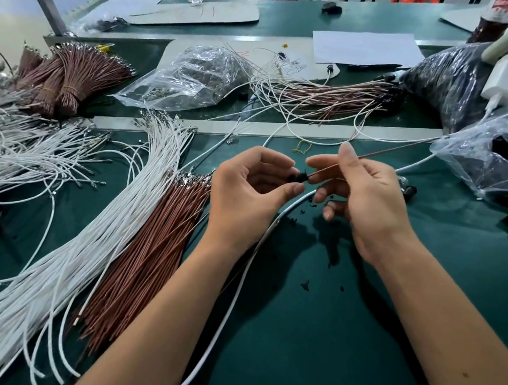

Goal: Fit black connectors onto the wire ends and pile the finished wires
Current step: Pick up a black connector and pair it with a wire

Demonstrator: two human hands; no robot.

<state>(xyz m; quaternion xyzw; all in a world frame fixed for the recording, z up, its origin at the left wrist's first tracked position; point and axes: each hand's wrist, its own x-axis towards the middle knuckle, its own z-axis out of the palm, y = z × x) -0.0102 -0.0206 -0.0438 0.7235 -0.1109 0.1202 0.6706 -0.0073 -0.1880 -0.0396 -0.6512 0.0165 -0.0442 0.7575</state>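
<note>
While loose white wires (48,225) and brown wires (149,248) wait at left, my left hand (245,197) pinches a black connector (299,177); my right hand (359,196) pinches one brown wire (327,170) into it. Finished pile (328,99) beyond looks small, so I judge most remains.

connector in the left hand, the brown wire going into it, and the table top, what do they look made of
Connector: probably matte black moulded plastic. Brown wire: thin, stays straight, smooth plastic-looking sleeve; core unseen. Table top: dull green mat, likely rubber or vinyl.
</note>
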